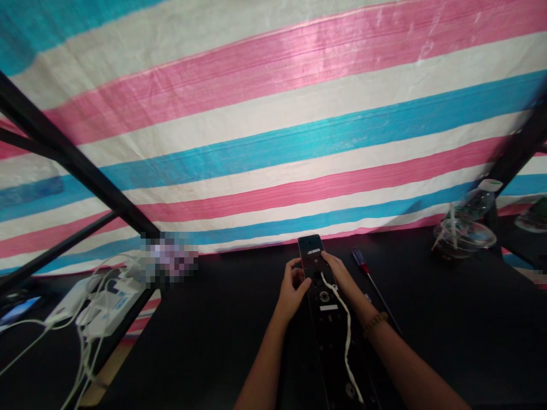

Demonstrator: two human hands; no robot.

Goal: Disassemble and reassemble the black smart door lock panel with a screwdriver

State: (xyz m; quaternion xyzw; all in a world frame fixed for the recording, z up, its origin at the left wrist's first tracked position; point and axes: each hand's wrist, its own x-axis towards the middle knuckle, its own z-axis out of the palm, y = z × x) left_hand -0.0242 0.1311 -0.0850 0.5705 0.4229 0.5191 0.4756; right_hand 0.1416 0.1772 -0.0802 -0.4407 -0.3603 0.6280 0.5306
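Item: long black panel [331, 326], one, lying lengthwise before me on the black bench [205, 341], its far end between my two hands and its near end running toward me past my wrists.

Left hand [294, 291]: grasping the panel's left edge near the far end, fingers bent, thumb tip against the upper face.

Right hand [338, 274]: grasping the opposite edge, a digit on the upper face slightly farther up than my left thumb; the undersides of both grips are hidden.

Fitted to panel: white cable [348, 336], one, running along the upper face between my forearms; white label [329, 308], one, on the same face.

On my right wrist: beaded bracelet [375, 323], one.

Beside my right forearm: screwdriver [362, 265], one, dark and red handle pointing away from me, apart from the panel.

Farther right: clear plastic cup [465, 238], one, with straw.
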